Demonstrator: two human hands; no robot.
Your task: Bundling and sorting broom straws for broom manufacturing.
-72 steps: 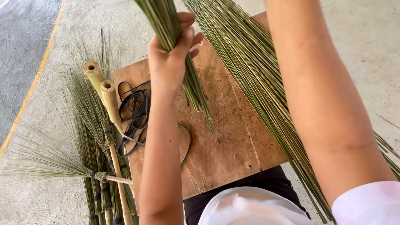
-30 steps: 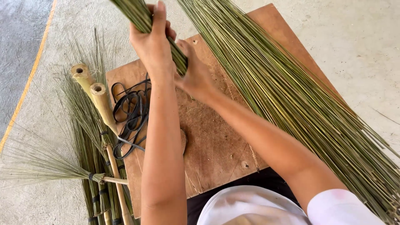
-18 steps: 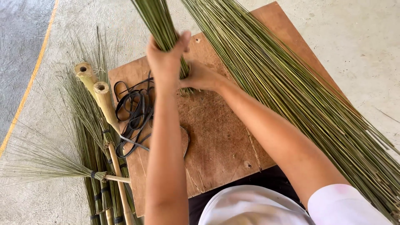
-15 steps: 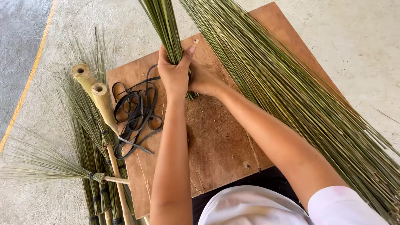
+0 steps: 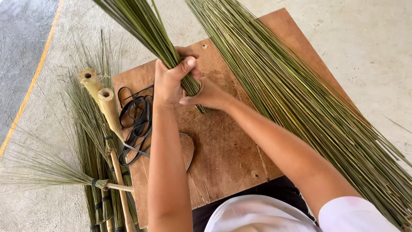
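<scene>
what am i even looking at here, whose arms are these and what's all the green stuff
There is no machine here: a camera worn on a person's head looks down at their own two bare arms. Both hands grip one bundle of thin green sticks stood on end on a brown wooden board; the left hand wraps it, and the right hand holds its base. A large pile of the same sticks lies across the board on the right. To the left lie black straps, bamboo handles and finished brooms on the concrete floor.
</scene>
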